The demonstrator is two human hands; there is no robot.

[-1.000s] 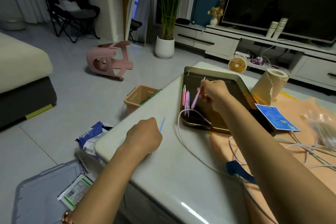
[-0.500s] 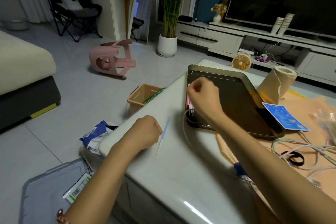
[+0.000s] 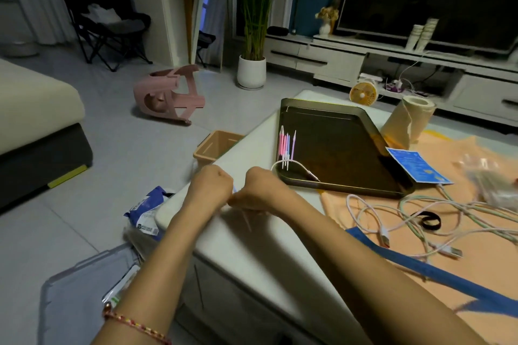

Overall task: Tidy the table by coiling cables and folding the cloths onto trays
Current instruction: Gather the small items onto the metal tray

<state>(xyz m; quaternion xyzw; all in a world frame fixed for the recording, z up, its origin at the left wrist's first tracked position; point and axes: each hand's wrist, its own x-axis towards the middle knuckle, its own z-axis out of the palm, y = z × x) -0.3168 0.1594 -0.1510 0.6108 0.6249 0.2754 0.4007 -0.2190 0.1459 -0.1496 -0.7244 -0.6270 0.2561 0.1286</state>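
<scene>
At the table's [image 3: 238,246] left edge, the left hand [image 3: 210,186] is curling its fingers round a thin blue stick [image 3: 235,190]. The right hand [image 3: 262,190] is curling against it, and I cannot tell its grip. Rightward, loose cables [image 3: 384,238] are lying tangled on the orange cloth [image 3: 490,269]. Farther back, a white cable end [image 3: 297,163] is draping over the tray's [image 3: 336,143] near left corner, beside pink sticks [image 3: 286,145].
</scene>
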